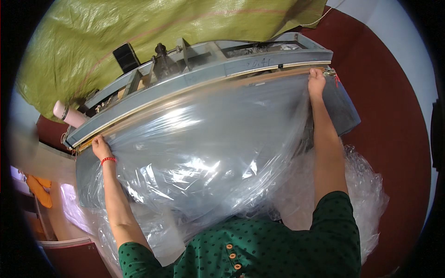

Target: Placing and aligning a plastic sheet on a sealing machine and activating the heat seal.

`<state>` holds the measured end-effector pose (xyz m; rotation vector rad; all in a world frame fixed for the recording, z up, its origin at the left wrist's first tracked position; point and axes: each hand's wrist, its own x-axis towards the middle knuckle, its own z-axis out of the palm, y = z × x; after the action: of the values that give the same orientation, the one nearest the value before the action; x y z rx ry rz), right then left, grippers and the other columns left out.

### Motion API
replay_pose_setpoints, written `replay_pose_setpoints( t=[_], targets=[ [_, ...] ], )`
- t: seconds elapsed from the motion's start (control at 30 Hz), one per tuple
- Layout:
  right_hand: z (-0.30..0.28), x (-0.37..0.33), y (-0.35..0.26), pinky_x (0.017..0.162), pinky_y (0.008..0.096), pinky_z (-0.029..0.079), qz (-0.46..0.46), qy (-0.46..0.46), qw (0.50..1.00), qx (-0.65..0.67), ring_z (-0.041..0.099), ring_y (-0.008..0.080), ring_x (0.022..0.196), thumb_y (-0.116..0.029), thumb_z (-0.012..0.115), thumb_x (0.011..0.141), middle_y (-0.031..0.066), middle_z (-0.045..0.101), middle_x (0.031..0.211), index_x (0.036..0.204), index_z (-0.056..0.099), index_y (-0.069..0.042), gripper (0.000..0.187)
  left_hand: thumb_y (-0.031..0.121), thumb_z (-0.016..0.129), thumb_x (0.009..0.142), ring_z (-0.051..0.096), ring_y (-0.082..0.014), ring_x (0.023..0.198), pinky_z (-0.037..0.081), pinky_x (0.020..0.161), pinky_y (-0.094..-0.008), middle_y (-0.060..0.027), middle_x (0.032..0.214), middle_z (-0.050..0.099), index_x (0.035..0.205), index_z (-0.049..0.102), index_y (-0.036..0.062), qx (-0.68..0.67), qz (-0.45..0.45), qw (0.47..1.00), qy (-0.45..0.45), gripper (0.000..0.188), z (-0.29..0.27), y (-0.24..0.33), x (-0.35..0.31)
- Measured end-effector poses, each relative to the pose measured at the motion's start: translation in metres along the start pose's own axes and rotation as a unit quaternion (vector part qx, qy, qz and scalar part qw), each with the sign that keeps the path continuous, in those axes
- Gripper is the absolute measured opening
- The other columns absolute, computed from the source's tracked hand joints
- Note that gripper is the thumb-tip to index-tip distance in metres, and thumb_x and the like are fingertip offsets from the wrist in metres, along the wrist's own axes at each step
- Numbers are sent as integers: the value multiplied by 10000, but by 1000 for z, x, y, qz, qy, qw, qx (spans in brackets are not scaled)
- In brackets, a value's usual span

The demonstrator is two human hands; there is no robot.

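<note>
A wide sheet of clear plastic film (218,125) is stretched between my two hands over a grey worktop (340,109). My left hand (100,147), with a red bead bracelet (108,160) at the wrist, pinches the film's far left corner. At the far right, my right hand (316,83) grips the other corner with its fingers closed. The film's far edge lies along a brown strip (264,79), just in front of a long grey metal bar (194,74) of a machine that looks like a heat sealer. Loose film bunches toward my body.
Behind the bar, a dark phone (126,58) leans and a pink bottle (69,114) stands at the left end. A yellow-green sheet (185,21) hangs behind the machine. More crumpled film (364,199) spills at the right over the dark red floor (394,153).
</note>
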<state>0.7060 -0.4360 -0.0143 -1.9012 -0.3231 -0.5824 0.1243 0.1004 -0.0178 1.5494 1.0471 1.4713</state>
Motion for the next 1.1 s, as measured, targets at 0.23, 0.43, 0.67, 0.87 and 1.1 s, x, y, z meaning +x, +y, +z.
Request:
replay_pose_setpoints(
  t=[0.23,0.43,0.67,0.87,1.1],
  targets=[
    [11,5,-3,481,258,408,30,68,991,109,499,114,492,-132,579,782,60,544,585,835,501,-6,157,98,558,789,384,-45,546,324,513,-181,43,623,461,690,445,84,-21,8,1000,10,150,4,6,0],
    [5,4,-12,489,282,426,46,84,993,72,532,151,512,-72,515,779,76,549,628,896,437,-19,150,110,421,820,445,-109,520,417,475,-245,-11,597,460,701,444,79,-134,-64,989,-6,125,-1,18,-4],
    [-6,4,-34,574,309,457,174,78,979,75,566,225,629,-130,519,806,126,573,747,931,458,-11,183,107,467,816,471,-96,577,415,525,-226,-6,667,494,766,495,59,-79,-88,992,-41,75,-7,33,-11],
    [12,-67,-161,791,360,409,-181,-4,983,23,540,262,885,-187,598,766,119,572,923,943,512,-18,260,61,488,822,452,-68,631,384,573,-200,9,734,484,833,490,71,-63,37,987,-144,15,-56,118,-67],
    [47,-189,-262,711,285,416,-468,-375,799,38,536,165,797,-154,603,766,55,570,772,808,572,-36,129,89,526,836,466,-68,752,399,648,-201,14,822,484,858,476,69,-48,136,989,7,58,-108,137,-101]
  ],
)
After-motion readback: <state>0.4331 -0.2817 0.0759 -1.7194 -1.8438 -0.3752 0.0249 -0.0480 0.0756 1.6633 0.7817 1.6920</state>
